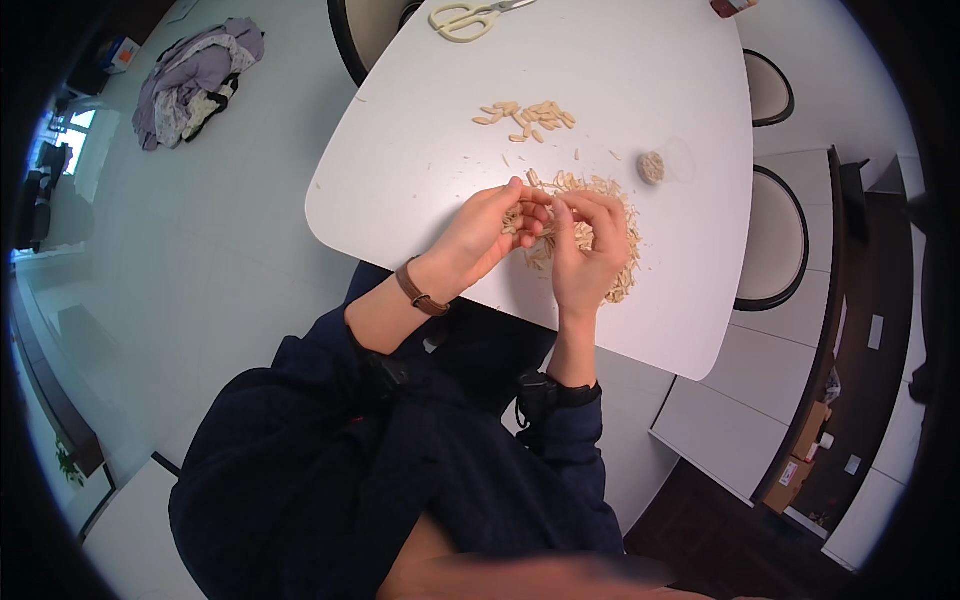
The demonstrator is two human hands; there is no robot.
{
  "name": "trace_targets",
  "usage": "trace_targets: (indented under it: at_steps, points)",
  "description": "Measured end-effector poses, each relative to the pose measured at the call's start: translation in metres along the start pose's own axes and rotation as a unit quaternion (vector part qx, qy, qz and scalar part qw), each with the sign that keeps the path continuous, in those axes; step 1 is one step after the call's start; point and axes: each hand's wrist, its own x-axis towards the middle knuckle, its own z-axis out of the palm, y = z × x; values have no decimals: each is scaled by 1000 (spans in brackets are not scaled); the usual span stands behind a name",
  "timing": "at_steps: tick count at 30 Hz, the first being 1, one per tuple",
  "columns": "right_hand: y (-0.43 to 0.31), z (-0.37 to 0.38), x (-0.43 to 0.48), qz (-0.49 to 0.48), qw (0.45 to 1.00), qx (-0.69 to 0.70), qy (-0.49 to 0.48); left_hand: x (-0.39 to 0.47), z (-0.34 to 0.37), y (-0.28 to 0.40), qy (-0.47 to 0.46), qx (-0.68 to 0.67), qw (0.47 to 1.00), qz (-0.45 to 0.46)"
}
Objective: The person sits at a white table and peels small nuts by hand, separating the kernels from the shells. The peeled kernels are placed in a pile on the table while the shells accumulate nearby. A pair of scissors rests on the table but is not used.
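Note:
My left hand [487, 225], a brown strap on its wrist, is cupped palm up around several pale seeds [512, 219]. The fingertips of my right hand [592, 244] meet those of my left, thumb and index bent together. Anything pinched between them is too small to make out. Below and around my right hand spreads a pile of pale husks [626, 259], partly hidden by the hand. Farther off on the white table [397, 157] lies a loose group of whole seeds [536, 116]. Right of it is a small clear cup [679, 161] with pale bits [651, 168] in it.
Cream-handled scissors [465, 22] lie at the table's far edge, and a red-brown jar [731, 7] stands at the far right corner. Chairs [772, 236] line the right side. A heap of clothes or bedding [199, 82] is on the floor to the left.

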Motion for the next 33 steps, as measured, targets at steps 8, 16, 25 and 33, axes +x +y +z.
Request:
trace_targets:
  at_steps: [8,16,25,33]
  points:
    - [-2,-9,23,-67,984,-142,-79,-9,-1,18,-16,-72,997,-3]
    - [-14,10,28,11,968,-72,-240,-11,-9,16,-46,-28,999,5]
    - [8,5,51,-9,948,-256,-191,-16,-12,22,-23,-45,999,-12]
    - [35,50,99,42,901,-348,-254,-19,-12,21,65,-36,996,43]
